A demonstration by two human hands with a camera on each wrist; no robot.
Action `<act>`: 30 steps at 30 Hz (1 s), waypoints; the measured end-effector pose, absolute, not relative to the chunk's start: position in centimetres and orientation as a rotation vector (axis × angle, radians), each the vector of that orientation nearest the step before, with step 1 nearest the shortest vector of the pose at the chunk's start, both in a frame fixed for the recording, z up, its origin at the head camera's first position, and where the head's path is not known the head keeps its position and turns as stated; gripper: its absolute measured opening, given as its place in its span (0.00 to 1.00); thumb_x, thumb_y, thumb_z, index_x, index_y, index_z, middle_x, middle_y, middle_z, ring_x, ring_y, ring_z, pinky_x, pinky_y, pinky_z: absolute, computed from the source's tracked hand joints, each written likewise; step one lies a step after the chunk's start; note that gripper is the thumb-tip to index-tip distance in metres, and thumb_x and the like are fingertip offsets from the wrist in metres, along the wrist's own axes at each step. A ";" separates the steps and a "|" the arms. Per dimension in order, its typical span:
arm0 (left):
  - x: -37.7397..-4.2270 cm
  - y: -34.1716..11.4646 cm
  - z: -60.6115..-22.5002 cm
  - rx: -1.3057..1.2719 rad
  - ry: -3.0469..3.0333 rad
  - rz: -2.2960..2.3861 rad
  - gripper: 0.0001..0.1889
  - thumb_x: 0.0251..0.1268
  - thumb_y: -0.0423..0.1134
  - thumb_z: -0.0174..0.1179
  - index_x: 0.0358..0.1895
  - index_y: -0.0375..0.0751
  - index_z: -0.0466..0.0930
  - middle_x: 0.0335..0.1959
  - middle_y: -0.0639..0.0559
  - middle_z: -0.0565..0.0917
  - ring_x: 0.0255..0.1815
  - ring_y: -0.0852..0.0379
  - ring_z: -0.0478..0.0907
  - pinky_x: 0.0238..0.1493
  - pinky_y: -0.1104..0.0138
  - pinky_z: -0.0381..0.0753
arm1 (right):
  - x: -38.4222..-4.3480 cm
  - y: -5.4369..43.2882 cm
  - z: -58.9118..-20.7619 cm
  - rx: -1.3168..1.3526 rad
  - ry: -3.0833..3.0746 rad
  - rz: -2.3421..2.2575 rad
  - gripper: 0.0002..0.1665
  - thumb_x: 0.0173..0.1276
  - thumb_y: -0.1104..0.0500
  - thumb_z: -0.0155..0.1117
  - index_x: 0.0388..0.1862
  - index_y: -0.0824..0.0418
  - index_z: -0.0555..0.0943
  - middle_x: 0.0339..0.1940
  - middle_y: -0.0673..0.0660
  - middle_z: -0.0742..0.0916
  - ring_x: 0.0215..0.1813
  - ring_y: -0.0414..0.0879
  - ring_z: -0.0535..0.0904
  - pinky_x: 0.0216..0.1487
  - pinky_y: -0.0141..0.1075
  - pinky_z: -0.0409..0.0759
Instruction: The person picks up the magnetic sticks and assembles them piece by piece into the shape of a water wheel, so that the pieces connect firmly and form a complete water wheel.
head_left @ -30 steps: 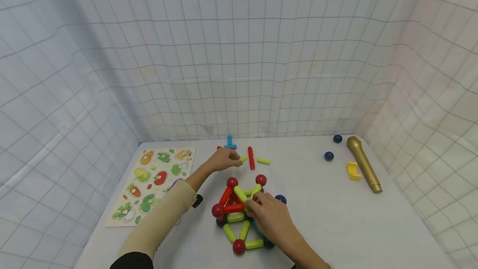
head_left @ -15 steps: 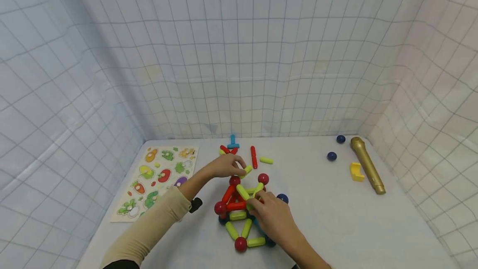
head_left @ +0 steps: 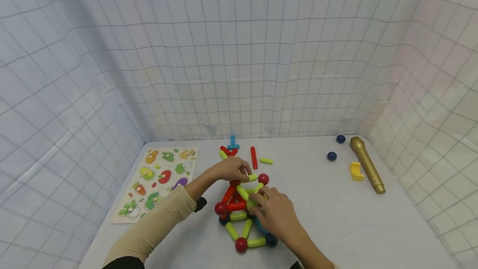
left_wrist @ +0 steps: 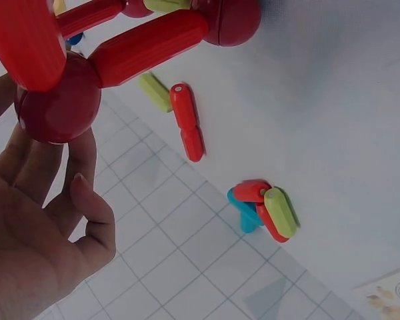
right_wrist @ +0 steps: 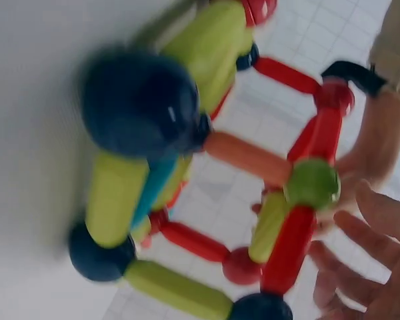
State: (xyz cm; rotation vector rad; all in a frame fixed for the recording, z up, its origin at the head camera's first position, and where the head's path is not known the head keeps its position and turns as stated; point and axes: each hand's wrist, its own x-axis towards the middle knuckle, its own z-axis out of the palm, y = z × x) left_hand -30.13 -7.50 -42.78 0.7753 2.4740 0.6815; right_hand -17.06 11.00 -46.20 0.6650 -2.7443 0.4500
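Observation:
A yellow-green magnetic rod [head_left: 252,177] is pinched in my left hand [head_left: 231,169], at the far top of a frame built of rods and balls. Its free end points at a dark red ball [head_left: 263,179]. In the left wrist view another red ball [left_wrist: 59,103] covers the fingertips and hides the rod. My right hand [head_left: 278,215] is at the frame's right side, fingers loosely bent and apart beside a green ball [right_wrist: 312,183]. Red rods join that ball in the right wrist view. Dark blue balls [right_wrist: 143,103] and yellow-green rods [head_left: 257,242] form the lower part.
Loose red rods [head_left: 254,157], a yellow-green rod [head_left: 266,161] and blue rods [head_left: 233,146] lie behind the frame. A vegetable picture board [head_left: 128,194] is at left. Two blue balls [head_left: 331,156], a yellow piece [head_left: 356,172] and a gold microphone-shaped toy [head_left: 367,165] lie at right.
My left hand has brought the yellow-green rod from the back of the table toward me, to the frame's top. My right hand's fingers have spread slightly near the green ball.

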 end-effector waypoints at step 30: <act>-29.1 -9.3 -43.9 0.742 2.476 0.749 0.18 0.66 0.46 0.61 0.58 0.49 0.79 0.44 0.45 0.86 0.35 0.56 0.82 0.36 0.67 0.83 | -15.9 8.0 -45.7 0.407 -2.861 0.327 0.20 0.60 0.40 0.69 0.42 0.51 0.81 0.24 0.49 0.80 0.18 0.39 0.67 0.14 0.28 0.61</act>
